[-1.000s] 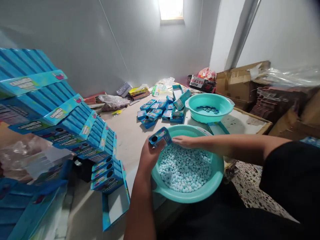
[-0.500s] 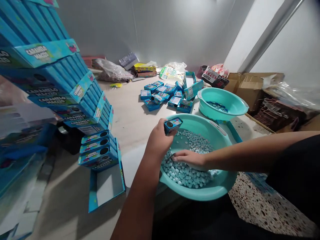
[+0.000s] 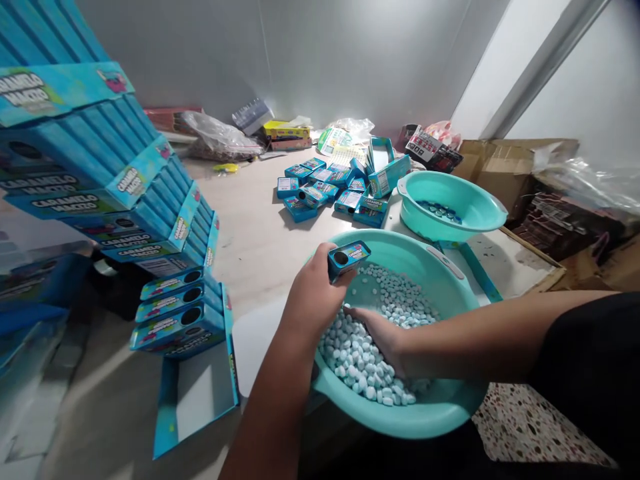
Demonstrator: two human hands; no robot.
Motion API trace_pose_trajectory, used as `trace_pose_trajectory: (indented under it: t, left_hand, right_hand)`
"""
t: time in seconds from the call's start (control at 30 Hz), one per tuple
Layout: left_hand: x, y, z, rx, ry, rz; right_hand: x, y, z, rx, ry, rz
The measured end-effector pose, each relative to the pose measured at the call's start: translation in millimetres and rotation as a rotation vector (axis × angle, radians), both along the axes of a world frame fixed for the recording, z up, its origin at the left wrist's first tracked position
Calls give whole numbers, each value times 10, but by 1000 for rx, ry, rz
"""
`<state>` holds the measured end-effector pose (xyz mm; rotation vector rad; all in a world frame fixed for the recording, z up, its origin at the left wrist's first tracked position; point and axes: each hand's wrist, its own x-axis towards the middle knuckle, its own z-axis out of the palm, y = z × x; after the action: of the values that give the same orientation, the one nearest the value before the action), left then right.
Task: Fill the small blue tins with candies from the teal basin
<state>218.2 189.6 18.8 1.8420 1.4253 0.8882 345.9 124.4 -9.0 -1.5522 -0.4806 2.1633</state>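
Note:
My left hand (image 3: 313, 293) is closed around a small blue candy box (image 3: 350, 259) with a dark round hole in its end, held above the left rim of a teal basin (image 3: 405, 423). Many pale, pill-shaped candies (image 3: 363, 367) lie in the basin. My right hand (image 3: 387, 337) reaches in from the right and is sunk among them. Its fingers are mostly buried, so their grip is hidden. Left of the basin, three blue boxes (image 3: 187, 320) stand in an open display tray (image 3: 203, 393).
Filled display trays (image 3: 135, 180) rise in a tall stack at left. Loose blue boxes (image 3: 320, 187) lie in a heap behind the basin. A second teal basin (image 3: 453, 227) holds small dark blue pieces. Cardboard cartons (image 3: 493, 167) stand at right, and plastic bags (image 3: 220, 137) lie along the wall.
My right hand has dug deeper into the candies, its fingers dropping from sight, and candies have heaped up to its left. My left hand still holds the box. The view has shifted slightly.

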Motion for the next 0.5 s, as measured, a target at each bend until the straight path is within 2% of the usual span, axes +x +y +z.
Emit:
trace_pose_trajectory:
  t: [0.1, 0.37, 0.5]
  left_hand:
    - [-11, -7, 1, -9, -21, -7]
    - [-42, -16, -11, -9, -141, 36]
    - [-34, 2, -47, 20, -203, 55]
  right_hand:
    - [14, 66, -26, -172, 79, -14]
    - [-17, 189, -65, -200, 73, -78]
    - [-32, 307, -64, -113, 189, -162]
